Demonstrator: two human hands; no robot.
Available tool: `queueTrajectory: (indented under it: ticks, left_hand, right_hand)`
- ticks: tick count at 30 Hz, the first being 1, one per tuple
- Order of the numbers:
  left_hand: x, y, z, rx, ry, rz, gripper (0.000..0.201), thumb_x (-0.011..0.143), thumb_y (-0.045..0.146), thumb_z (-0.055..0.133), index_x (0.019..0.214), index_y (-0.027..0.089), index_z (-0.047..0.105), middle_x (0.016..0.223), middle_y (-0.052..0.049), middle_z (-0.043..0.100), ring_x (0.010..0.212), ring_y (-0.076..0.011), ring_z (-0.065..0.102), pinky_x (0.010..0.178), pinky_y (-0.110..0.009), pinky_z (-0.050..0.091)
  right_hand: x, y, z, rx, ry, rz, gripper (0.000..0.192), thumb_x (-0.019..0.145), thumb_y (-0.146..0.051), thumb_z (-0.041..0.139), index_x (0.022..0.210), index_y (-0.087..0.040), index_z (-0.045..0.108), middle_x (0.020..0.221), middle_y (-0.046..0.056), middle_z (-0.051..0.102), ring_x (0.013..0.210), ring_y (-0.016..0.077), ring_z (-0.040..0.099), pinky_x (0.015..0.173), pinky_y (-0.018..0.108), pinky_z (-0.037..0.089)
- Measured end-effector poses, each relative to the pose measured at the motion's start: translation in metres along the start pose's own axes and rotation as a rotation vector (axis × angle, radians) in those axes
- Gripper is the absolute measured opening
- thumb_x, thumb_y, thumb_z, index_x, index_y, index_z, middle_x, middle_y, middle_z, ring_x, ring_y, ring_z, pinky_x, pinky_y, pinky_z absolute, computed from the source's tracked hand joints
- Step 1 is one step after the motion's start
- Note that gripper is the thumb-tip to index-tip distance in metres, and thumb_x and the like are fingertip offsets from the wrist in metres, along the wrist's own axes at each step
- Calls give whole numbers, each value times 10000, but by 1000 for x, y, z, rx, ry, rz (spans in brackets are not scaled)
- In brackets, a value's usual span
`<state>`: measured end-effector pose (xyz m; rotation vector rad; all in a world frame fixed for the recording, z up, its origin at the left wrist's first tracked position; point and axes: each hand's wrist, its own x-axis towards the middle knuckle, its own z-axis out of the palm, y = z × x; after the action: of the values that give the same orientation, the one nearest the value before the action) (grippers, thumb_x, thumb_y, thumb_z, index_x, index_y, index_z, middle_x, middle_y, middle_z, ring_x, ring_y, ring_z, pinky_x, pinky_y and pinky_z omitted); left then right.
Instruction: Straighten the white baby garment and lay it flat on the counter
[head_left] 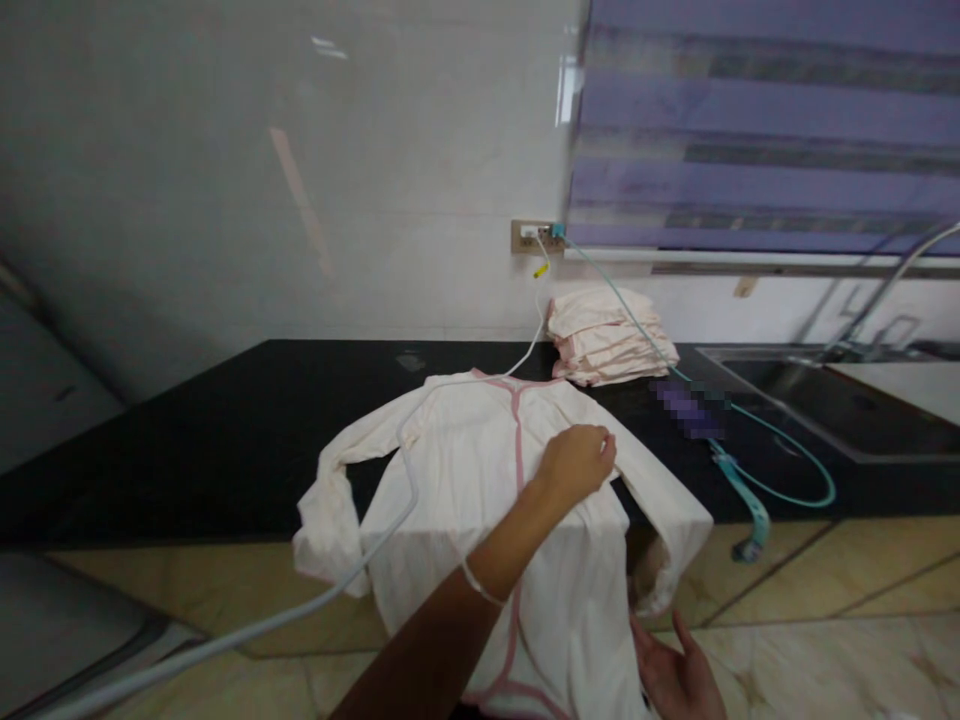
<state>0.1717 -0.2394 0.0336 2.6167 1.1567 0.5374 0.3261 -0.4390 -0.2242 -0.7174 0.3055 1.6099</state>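
A cream long-sleeved shirt (472,460) with pink trim lies spread on the black counter, its lower part hanging over the front edge. My left hand (577,462) reaches across the shirt's front. Its fingers are curled closed at the side of the chest, by the base of the right-hand sleeve, where they appear to pinch the fabric. Below the counter edge, my right hand (679,675) is palm up with thumb and fingers apart. It is beside the shirt's hanging side, just under the cuff of that sleeve.
A folded stack of similar cream garments (611,335) sits against the wall. A white cable (409,480) runs from the wall socket (534,237) across the shirt. To the right are a teal cord (795,445) with a strap (746,495) and a sink (847,405).
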Motion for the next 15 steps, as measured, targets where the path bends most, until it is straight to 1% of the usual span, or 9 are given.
queueTrajectory:
  ticks: [1, 3, 5, 6, 8, 10, 11, 13, 15]
  left_hand:
    - [14, -6, 13, 35, -26, 18, 435, 1113, 321, 378, 1225, 175, 772, 1278, -141, 791, 1209, -276, 730, 1057, -427, 569]
    - [29, -20, 37, 88, -24, 90, 458, 1110, 324, 396, 1458, 203, 670, 1555, -120, 644, 1434, -289, 595, 1206, -497, 471]
    - [32, -31, 53, 125, -8, 140, 512, 1117, 392, 394, 1581, 269, 572, 1703, -83, 486, 1562, -329, 451, 1270, -575, 382]
    - [31, -35, 58, 138, -5, 148, 530, 1120, 433, 384, 1605, 298, 548, 1731, -74, 441, 1590, -358, 403, 1276, -609, 358]
    - [28, -38, 62, 155, -8, 143, 561, 1118, 500, 366, 1631, 332, 516, 1761, -75, 385, 1619, -416, 332, 1278, -652, 323]
    - [26, -38, 62, 165, -12, 112, 610, 1111, 556, 351, 1663, 324, 469, 1782, -91, 337, 1625, -458, 293, 1285, -676, 285]
    - [26, -37, 61, 166, -10, 90, 648, 1105, 583, 346, 1682, 302, 435, 1788, -106, 319, 1623, -470, 290, 1288, -677, 275]
    - [27, -35, 60, 158, 14, 23, 740, 1091, 627, 350, 1705, 215, 377, 1787, -159, 303, 1612, -472, 310, 1288, -644, 292]
    - [29, -33, 59, 142, 79, -55, 783, 1090, 623, 359, 1678, 106, 379, 1753, -227, 345, 1595, -444, 356, 1281, -582, 327]
  right_hand:
    - [3, 2, 2, 48, -1, -31, 298, 946, -299, 647, 1105, -76, 764, 1148, 195, 795, 1144, 225, 766, 973, 338, 635]
    - [8, 1, 5, 136, 10, -95, 241, 965, -244, 622, 1097, -98, 761, 1140, 160, 793, 1138, 198, 759, 963, 318, 638]
    - [12, -3, 6, 197, 37, -149, 182, 969, -203, 613, 1040, -113, 754, 1067, 127, 789, 1092, 187, 763, 948, 321, 647]
    - [14, -6, 6, 213, 56, -172, 153, 963, -183, 617, 1009, -119, 748, 1017, 109, 784, 1052, 184, 767, 934, 326, 654]
    - [18, -14, 3, 219, 102, -216, 110, 937, -133, 627, 963, -131, 733, 950, 79, 771, 981, 180, 770, 899, 336, 667]
    - [17, -26, -3, 195, 148, -259, 115, 895, -77, 629, 936, -131, 722, 947, 81, 769, 952, 185, 769, 864, 339, 676]
    - [15, -34, -8, 171, 165, -276, 129, 871, -55, 629, 929, -125, 720, 965, 96, 772, 953, 194, 770, 849, 342, 680]
    - [4, -54, -18, 112, 191, -299, 163, 833, -24, 623, 932, -111, 719, 1011, 135, 772, 963, 221, 772, 818, 354, 688]
    - [-16, -81, -25, 86, 237, -330, 198, 821, -12, 604, 950, -111, 717, 1034, 155, 763, 947, 238, 776, 773, 363, 696]
